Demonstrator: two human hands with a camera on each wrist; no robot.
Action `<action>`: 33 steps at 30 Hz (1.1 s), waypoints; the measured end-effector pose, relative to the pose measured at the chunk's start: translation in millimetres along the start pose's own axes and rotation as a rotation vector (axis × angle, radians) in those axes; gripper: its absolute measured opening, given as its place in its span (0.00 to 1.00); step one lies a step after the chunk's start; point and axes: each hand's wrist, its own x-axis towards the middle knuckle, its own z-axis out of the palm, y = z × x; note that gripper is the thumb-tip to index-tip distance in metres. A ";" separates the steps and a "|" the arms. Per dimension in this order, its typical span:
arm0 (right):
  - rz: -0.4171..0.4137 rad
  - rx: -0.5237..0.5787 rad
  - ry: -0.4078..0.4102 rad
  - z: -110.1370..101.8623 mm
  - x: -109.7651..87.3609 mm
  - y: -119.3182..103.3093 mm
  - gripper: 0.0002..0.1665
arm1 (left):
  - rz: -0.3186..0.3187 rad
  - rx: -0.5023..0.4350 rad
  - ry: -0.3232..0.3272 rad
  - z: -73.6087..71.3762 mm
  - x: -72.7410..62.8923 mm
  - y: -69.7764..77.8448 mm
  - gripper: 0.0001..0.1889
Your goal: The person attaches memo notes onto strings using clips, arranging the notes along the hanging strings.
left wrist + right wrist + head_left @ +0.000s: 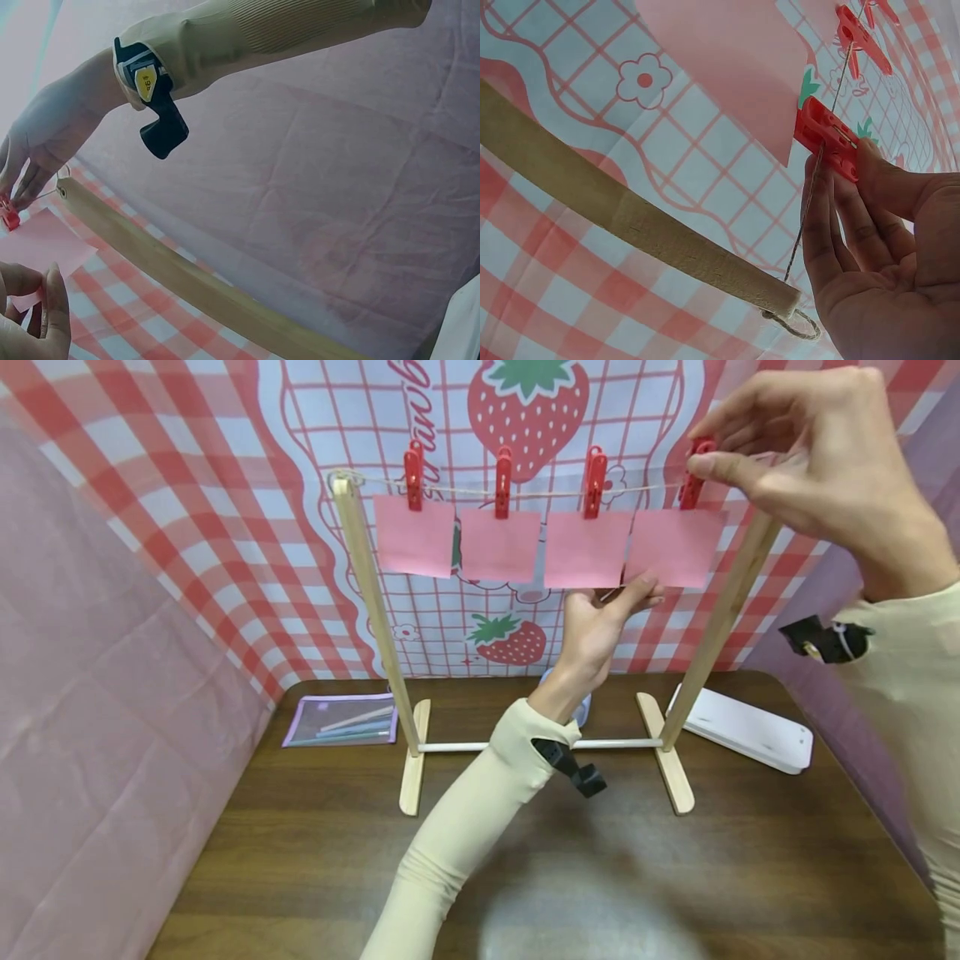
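Note:
Four would be too exact, so several pink paper squares hang in a row from a string, each under a red clothespin. My right hand (pixel 832 468) pinches the rightmost red clothespin (pixel 691 492) between thumb and fingers; in the right wrist view that clothespin (pixel 829 139) sits across the string, at the paper's edge. Below it hangs the rightmost pink paper square (pixel 675 547). My left hand (pixel 592 631) pinches the lower left corner of this square, with the thumb in front. In the left wrist view the paper (pixel 49 244) lies between both hands.
A wooden stand with a left post (pixel 375 610) and right post (pixel 720 631) holds the string. On the brown table (pixel 315 852) lie a purple-edged mesh pouch (pixel 341 720) with pens and a white case (pixel 750 731). Something bluish is partly hidden behind my left wrist.

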 end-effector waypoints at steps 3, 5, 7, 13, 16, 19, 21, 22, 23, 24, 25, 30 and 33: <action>0.001 -0.016 -0.001 -0.7 -0.7 0.4 0.08 | 0.004 -0.027 -0.014 2.3 0.2 0.7 0.07; 0.000 -0.028 -0.005 -1.1 -1.1 0.8 0.08 | 0.000 -0.030 -0.022 3.8 0.0 1.0 0.06; -0.004 -0.033 -0.005 -1.6 -1.4 1.3 0.08 | -0.004 -0.027 -0.026 5.4 -0.2 1.7 0.04; -0.017 -0.058 -0.009 -3.4 -1.1 2.6 0.09 | -0.016 -0.024 -0.026 8.6 -0.9 3.3 0.10; -0.006 -0.087 -0.028 -4.7 -1.3 3.1 0.13 | -0.002 -0.031 -0.030 9.6 -0.5 3.2 0.11; -0.001 -0.115 -0.044 -5.4 -2.0 3.3 0.16 | 0.018 -0.042 -0.035 10.2 0.1 2.6 0.10; 0.002 -0.122 -0.049 -5.7 -2.2 3.0 0.16 | 0.023 -0.044 -0.038 10.5 -0.1 2.1 0.08; 0.006 -0.126 -0.051 -5.8 -2.3 2.8 0.16 | 0.024 -0.049 -0.040 10.6 -0.4 1.9 0.06; 0.013 -0.128 -0.052 -6.1 -2.3 2.5 0.17 | 0.021 -0.051 -0.042 10.7 -0.7 1.7 0.06; 0.021 -0.121 -0.053 -6.3 -2.1 2.3 0.17 | 0.018 -0.052 -0.042 10.7 -1.0 1.6 0.06; 0.029 -0.112 -0.053 -6.5 -1.9 2.1 0.17 | 0.015 -0.053 -0.040 10.8 -1.4 1.6 0.06; 0.034 -0.091 -0.056 -7.3 -1.2 2.3 0.18 | -0.009 -0.040 -0.025 10.5 -2.4 1.5 0.10; 0.024 -0.097 -0.063 -7.4 -1.8 2.2 0.18 | -0.008 -0.038 -0.018 10.0 -2.7 0.8 0.08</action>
